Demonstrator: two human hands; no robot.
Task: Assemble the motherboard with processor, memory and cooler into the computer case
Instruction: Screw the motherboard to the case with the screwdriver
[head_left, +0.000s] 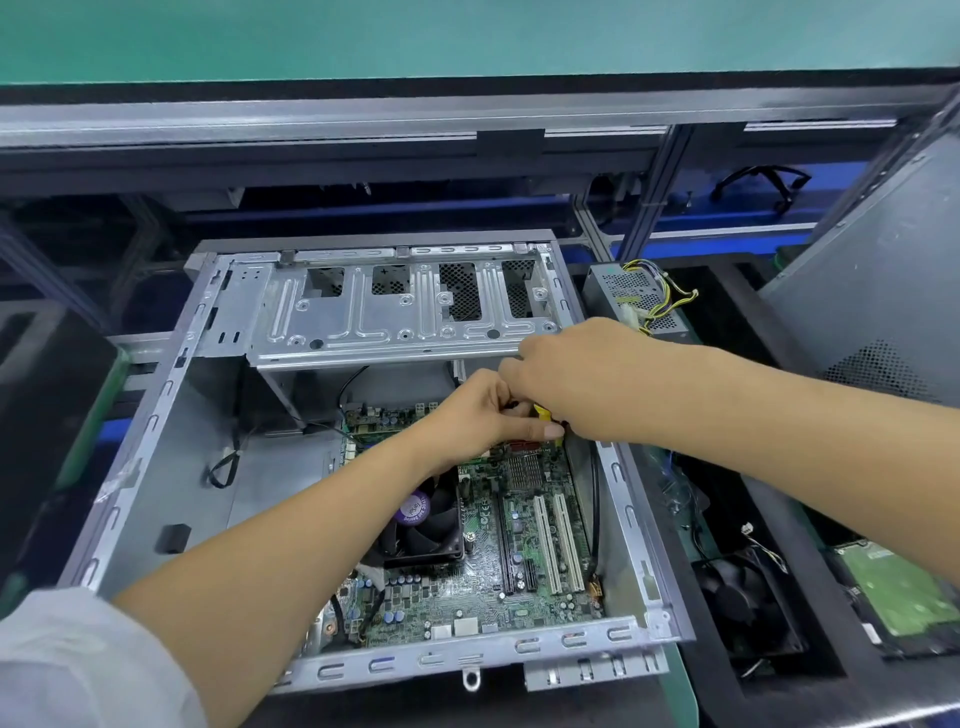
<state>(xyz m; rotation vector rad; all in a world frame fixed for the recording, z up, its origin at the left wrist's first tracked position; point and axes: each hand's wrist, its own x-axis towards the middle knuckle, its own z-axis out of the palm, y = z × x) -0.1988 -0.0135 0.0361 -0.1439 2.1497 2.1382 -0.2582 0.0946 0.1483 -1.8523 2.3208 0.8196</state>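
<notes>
An open grey computer case (140, 457) lies flat in the middle of the view. The green motherboard (524, 566) sits inside it, with a black cooler fan (426, 530) on its left part and white and black slots to the right. Both hands meet over the board's far right corner. My left hand (478, 421) has curled fingers and an extended thumb against a small yellow and black connector (544, 414). My right hand (576, 379) reaches in from the right and grips the same connector from above. The connector is mostly hidden by the fingers.
A metal drive cage (395, 312) spans the case's far end. A power supply (628, 296) with coloured wires stands right of the case. A loose black fan (743, 597) and a hard drive (898, 597) lie in black foam at right. A case side panel (893, 291) leans at far right.
</notes>
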